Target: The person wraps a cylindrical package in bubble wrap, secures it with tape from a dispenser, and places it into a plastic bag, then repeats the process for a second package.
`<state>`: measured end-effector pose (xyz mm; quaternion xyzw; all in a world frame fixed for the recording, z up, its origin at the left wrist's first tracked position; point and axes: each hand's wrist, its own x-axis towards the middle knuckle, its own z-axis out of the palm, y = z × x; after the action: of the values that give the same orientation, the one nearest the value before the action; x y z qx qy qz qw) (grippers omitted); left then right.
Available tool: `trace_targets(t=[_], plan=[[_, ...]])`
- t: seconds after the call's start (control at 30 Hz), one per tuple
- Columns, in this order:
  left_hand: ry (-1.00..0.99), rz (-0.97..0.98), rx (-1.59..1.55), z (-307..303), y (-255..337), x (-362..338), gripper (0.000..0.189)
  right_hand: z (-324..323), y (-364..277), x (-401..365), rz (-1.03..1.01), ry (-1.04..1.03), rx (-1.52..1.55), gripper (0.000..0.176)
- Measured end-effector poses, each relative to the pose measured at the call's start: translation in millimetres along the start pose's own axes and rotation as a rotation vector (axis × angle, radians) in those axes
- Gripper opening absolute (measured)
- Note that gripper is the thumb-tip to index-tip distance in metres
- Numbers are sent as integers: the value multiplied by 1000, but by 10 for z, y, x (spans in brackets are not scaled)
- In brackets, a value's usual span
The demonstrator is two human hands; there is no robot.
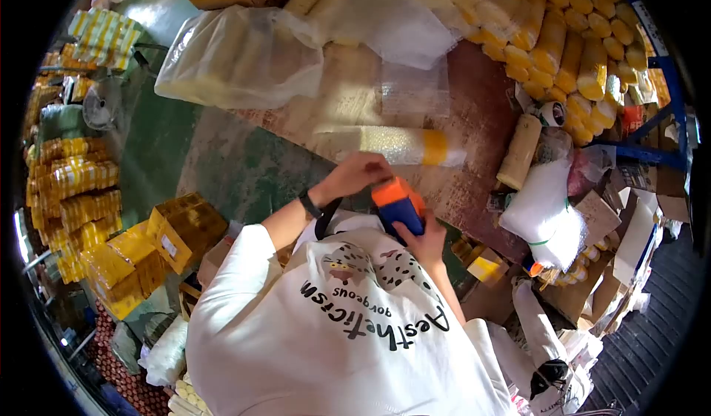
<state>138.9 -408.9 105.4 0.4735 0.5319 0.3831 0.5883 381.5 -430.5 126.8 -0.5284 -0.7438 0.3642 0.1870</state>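
My right hand (428,243) is wrapped around a small orange and blue box (401,207), held upright just in front of my shirt. Curled fingers of my left hand (364,170) come close to the orange top end of this box; whether they pinch something there is hidden. A dark watch sits on the left wrist. Just beyond both hands, a long bubble-wrapped package (396,145) with a yellow tape band lies across the worn brown table (296,138).
Large clear plastic bags (244,57) cover the table's far left. Yellow wrapped rolls (552,42) are piled at the far right, near a pale roll (520,151) and a white foam bundle (544,212). Taped cartons (122,260) stand at the left, and a blue metal frame (652,145) at the right.
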Motion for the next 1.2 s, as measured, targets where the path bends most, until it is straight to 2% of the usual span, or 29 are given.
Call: trace_targets(t=[0.07, 0.13, 0.17, 0.2, 0.3, 0.33, 0.47, 0.53, 0.67, 0.77, 0.8, 0.9, 1.03, 1.13, 1.2], plan=[[20, -17, 124, -196, -138, 327, 10, 145, -78, -37, 135, -5, 70, 54], [148, 33, 30, -479, -178, 708, 13, 288, -93, -21, 188, 55, 143, 50], [173, 83, 150, -635, -147, 901, 14, 301, -94, 3, 244, 45, 169, 48], [74, 87, 285, -750, -160, 1099, 14, 314, -96, 14, 302, 35, 196, 47], [-61, -6, 233, -733, -443, 1449, 16, 441, 48, 29, 401, 0, 231, 48], [-45, 45, 209, -688, -555, 1517, 16, 483, 54, 41, 398, 16, 235, 49], [-28, 17, 297, -615, -827, 1612, 22, 626, 78, 20, 483, 16, 276, 50], [-26, -19, 367, -614, -932, 1628, 22, 612, 75, 52, 562, -61, 291, 52], [-61, -164, 424, -567, -1046, 1577, 29, 757, 223, 45, 615, -60, 317, 55], [59, 160, 860, -516, -977, 1496, 41, 875, 326, 74, 617, -61, 308, 57], [75, 91, 925, -579, -935, 1458, 56, 948, 388, 95, 614, -63, 287, 57], [187, 295, 1169, -747, -977, 1405, 63, 1027, 440, 150, 605, -57, 244, 60], [-60, 469, 966, -474, -605, 761, 68, 1032, 462, 215, 512, -11, 281, 64], [-39, 375, 1284, -222, -629, 412, 68, 1134, 604, 304, 573, -56, 132, 66], [138, 497, 1375, -210, -896, 500, 74, 1089, 516, 375, 569, -58, 129, 65]])
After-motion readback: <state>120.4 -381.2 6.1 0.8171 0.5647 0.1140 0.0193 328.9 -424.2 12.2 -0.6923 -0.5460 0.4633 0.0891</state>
